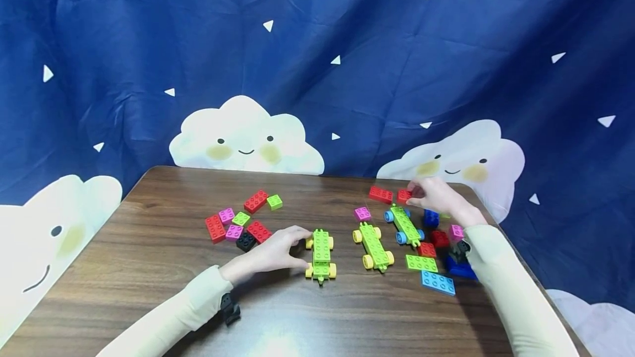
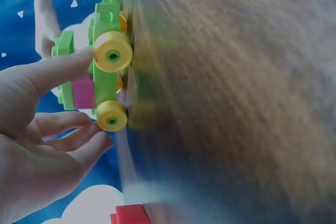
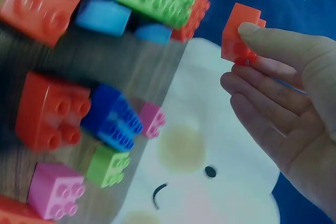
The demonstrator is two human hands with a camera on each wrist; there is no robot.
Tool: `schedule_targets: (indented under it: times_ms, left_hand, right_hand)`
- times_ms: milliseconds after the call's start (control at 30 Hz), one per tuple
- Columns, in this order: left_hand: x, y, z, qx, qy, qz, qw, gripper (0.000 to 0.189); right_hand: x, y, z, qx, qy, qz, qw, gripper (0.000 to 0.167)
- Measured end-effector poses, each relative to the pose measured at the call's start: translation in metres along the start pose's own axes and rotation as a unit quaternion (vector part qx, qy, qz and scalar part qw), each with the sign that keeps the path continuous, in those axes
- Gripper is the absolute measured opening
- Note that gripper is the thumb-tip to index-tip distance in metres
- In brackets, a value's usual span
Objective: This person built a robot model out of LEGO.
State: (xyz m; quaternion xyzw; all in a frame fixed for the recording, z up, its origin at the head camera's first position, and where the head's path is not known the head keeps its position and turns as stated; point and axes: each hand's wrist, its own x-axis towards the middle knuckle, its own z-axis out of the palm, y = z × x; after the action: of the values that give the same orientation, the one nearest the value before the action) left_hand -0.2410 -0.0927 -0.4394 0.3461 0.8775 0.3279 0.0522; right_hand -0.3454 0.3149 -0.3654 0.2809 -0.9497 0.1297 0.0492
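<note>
My left hand [image 1: 278,250] grips the near side of a green toy car [image 1: 321,247] with yellow wheels. In the left wrist view, the thumb lies at one yellow wheel [image 2: 112,52] and the fingertips at the other. A pink brick [image 2: 83,93] sits on that car's base under a green brick [image 2: 65,72]. Toward the table's far right, my right hand [image 1: 436,196] pinches a small red brick [image 3: 240,32] between thumb and fingers, raised above the tabletop. Below it are a second green car [image 1: 405,226] with blue wheels and a third green car [image 1: 374,245] with yellow wheels.
Loose red, pink, green and black bricks, among them a red one [image 1: 215,228], lie at the left. Around my right forearm are a light blue brick [image 1: 438,282], a flat green brick [image 1: 421,263] and dark blue ones [image 1: 431,218]. A long red brick [image 1: 380,194] lies near the far edge.
</note>
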Motion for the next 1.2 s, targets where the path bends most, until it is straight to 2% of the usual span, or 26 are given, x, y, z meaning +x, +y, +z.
schedule_targets:
  times_ms: [167, 333, 500, 767, 1067, 1200]
  left_hand:
    - [0.0, 0.001, 0.0, 0.027, 0.002, 0.008, 0.9996, 0.068]
    - [-0.001, 0.002, 0.0, 0.052, -0.005, 0.009, 0.9986, 0.068]
    - [0.0, 0.003, 0.0, 0.055, -0.014, 0.001, 0.9984, 0.069]
    - [0.0, 0.003, -0.001, 0.048, -0.016, -0.004, 0.9987, 0.072]
    - [-0.001, 0.001, 0.002, 0.049, -0.008, -0.001, 0.9988, 0.074]
    - [0.0, 0.0, 0.001, 0.051, -0.008, 0.003, 0.9986, 0.073]
  right_hand:
    - [0.004, -0.02, 0.004, -0.002, 0.003, -0.023, 0.9997, 0.021]
    - [0.011, -0.046, 0.007, -0.017, -0.02, -0.036, 0.999, 0.021]
    - [0.016, -0.071, 0.011, -0.021, -0.023, -0.06, 0.9977, 0.024]
    - [0.018, -0.095, 0.019, -0.013, -0.013, -0.12, 0.9926, 0.023]
    - [0.015, -0.122, 0.024, 0.013, -0.037, -0.13, 0.9907, 0.027]
    - [0.014, -0.13, 0.028, 0.024, -0.035, -0.145, 0.9885, 0.028]
